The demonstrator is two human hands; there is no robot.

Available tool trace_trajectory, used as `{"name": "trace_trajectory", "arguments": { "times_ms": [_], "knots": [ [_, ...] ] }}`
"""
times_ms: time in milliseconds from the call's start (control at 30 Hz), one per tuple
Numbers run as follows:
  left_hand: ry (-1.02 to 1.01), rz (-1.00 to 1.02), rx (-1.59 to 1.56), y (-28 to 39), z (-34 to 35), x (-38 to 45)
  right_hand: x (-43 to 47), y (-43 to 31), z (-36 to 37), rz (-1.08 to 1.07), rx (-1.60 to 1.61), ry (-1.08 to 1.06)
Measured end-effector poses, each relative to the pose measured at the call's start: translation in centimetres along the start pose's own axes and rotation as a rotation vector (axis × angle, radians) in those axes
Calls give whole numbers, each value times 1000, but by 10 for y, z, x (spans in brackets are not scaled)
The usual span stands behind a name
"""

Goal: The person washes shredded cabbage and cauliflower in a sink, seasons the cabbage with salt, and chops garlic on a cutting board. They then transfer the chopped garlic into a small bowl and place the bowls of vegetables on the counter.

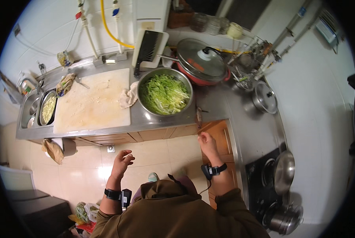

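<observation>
My left hand (122, 162) hangs over the tiled floor before the counter, fingers loosely bent, holding nothing. Close to the counter's front edge is my right hand (207, 145), also without anything in it and apart from the counter. Ahead of both hands stands a stainless steel bowl (190, 102) filled with leafy greens (165, 93). To its left lies a large white cutting board (91, 104) with pale crumbs on it. A crumpled cloth (128, 95) is between board and bowl. A narrow item (198, 117), too unclear to name, lies just beyond my right hand.
A black-bladed cleaver (147, 47) leans against a small board. Behind the bowl sits a red pan (205, 78) with a glass lid. At left, a basin of chopped pale pieces (48, 107) rests in the sink (25, 114). A stove (254, 181) with pans is at right.
</observation>
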State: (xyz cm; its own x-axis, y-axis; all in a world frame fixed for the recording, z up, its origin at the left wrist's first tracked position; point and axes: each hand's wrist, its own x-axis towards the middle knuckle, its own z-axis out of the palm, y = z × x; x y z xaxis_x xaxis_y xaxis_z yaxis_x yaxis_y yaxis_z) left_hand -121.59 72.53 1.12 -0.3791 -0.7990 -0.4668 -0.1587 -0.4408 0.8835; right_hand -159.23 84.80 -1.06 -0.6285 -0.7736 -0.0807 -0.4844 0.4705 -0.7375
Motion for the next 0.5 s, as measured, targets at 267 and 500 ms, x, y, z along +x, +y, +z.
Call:
{"name": "trace_trajectory", "arguments": {
  "times_ms": [267, 500],
  "knots": [
    [216, -43, -122, 6, 9, -4, 124, -10, 19, -33, -351, -35],
    [370, -61, -262, 9, 32, -11, 149, -10, 28, -29, -360, -92]
  ]
}}
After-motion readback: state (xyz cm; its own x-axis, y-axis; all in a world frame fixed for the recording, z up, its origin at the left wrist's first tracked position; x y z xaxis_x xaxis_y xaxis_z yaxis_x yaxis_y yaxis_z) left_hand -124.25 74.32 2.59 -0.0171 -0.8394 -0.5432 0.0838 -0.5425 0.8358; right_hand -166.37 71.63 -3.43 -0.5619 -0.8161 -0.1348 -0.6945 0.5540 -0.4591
